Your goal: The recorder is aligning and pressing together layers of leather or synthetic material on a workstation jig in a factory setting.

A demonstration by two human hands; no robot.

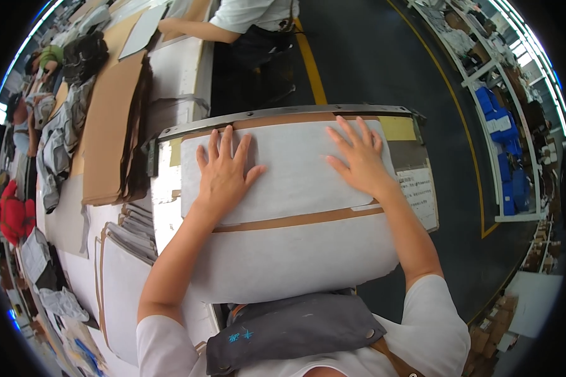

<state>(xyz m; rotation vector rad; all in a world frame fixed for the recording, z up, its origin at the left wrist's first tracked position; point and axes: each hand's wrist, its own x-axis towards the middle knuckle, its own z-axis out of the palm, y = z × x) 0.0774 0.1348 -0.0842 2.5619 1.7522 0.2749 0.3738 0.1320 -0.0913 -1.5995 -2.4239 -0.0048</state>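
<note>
Both hands lie flat, fingers spread, on a white fabric sheet point(295, 169): the left hand point(223, 173) near its left edge, the right hand point(358, 160) toward its right. A stack of brown cardboard point(110, 132) lies to the far left, and another person point(245, 19) stands beyond it.

Co-worker point(245, 19): I see only arm and torso beyond the metal bar point(283, 114); frame edge cuts the rest.
Printed label point(418, 191): right of bar, text too small.

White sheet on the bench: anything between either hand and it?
Nothing visible. The left hand and right hand both lie flat, fingers spread, directly on the upper white sheet, which rests on a brown board over a second white sheet. No tool or loose item sits under or around the palms.
</note>
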